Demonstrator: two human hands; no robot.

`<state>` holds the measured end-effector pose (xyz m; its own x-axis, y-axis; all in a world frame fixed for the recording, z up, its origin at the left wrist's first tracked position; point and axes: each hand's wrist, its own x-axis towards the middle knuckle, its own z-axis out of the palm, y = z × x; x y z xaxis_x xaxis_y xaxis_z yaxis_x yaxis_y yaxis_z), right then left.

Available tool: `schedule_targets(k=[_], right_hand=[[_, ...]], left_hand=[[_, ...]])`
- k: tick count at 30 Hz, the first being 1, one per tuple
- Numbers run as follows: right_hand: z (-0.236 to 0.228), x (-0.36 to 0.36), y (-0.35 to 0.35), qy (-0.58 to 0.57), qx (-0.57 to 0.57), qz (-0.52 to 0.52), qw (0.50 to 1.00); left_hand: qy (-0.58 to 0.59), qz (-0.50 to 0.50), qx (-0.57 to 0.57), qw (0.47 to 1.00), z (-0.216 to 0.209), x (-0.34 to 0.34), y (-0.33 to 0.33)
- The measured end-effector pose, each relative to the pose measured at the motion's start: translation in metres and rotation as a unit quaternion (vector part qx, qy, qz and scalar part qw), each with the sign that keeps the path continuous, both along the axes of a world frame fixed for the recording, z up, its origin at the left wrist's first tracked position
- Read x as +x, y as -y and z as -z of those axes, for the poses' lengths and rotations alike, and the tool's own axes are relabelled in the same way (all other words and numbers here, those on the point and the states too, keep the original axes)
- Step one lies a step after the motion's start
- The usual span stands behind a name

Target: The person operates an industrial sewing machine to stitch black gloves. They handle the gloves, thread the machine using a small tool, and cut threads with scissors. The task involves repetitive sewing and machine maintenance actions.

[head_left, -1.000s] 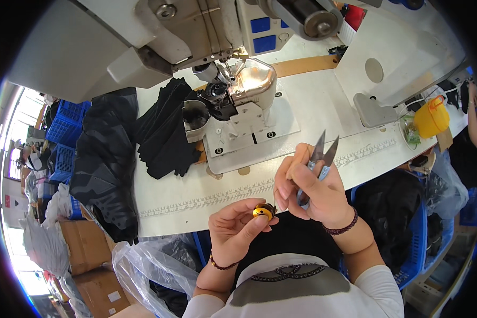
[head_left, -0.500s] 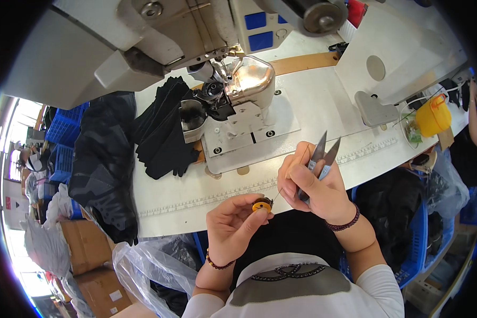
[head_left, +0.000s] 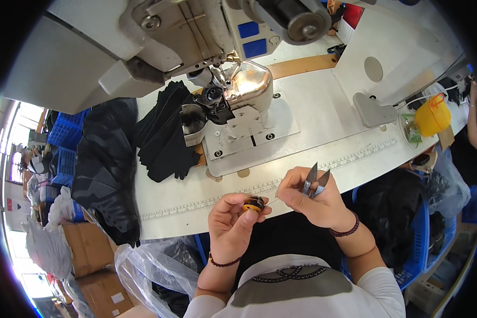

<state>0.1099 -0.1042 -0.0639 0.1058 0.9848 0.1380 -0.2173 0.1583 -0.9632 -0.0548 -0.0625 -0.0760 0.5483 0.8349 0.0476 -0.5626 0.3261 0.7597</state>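
My left hand (head_left: 229, 227) is closed on a small sewing bobbin (head_left: 253, 204), pinched between thumb and fingers, with a yellow-orange face and dark winding. From the bobbin a thin thread (head_left: 272, 202) stretches across to my right hand (head_left: 317, 205), where thumb and forefinger pinch it. That same hand also keeps a pair of thread snips (head_left: 313, 182) in its palm, the two dark blades pointing up and apart. Most of the snips' handle is hidden by the fingers. Both hands hover over the near edge of the white sewing table (head_left: 175, 220).
Beyond my hands stands the sewing machine (head_left: 249, 95). Black fabric pieces (head_left: 167, 138) lie left of it, with a dark patterned garment (head_left: 105, 169) hanging over the table's left edge. A yellow container (head_left: 432, 115) stands at right. Blue baskets (head_left: 420, 233) flank the table below.
My right hand has come lower, the snips dropping with it and sinking deeper into the palm. The bobbin has shifted slightly left and turned, showing more of its winding.
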Motion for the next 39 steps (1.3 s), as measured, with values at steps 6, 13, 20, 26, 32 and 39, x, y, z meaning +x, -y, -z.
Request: schedule_targets(k=[6,13,20,26,32,39], right_hand=[[-0.012,-0.001,0.008,0.257,0.031,0.007,0.966],[-0.01,-0.001,0.016,0.205,0.083,0.028,0.975],[-0.005,0.0,0.017,0.189,0.066,0.021,0.98],[0.002,0.001,0.015,0.185,0.047,0.013,0.981],[0.002,0.0,0.018,0.182,0.016,0.023,0.983],[-0.007,-0.008,0.015,0.423,0.184,0.159,0.873]], left_hand=[[0.028,-0.012,-0.003,1.0,0.002,-0.002,-0.001],[0.008,-0.044,0.009,0.999,0.003,-0.002,-0.001],[-0.058,-0.1,0.05,0.992,-0.003,0.001,0.004],[-0.066,-0.094,0.048,0.992,-0.002,0.0,0.003],[0.044,-0.009,-0.026,0.999,0.003,-0.004,-0.001],[0.148,0.062,-0.059,0.985,0.011,-0.006,-0.003]])
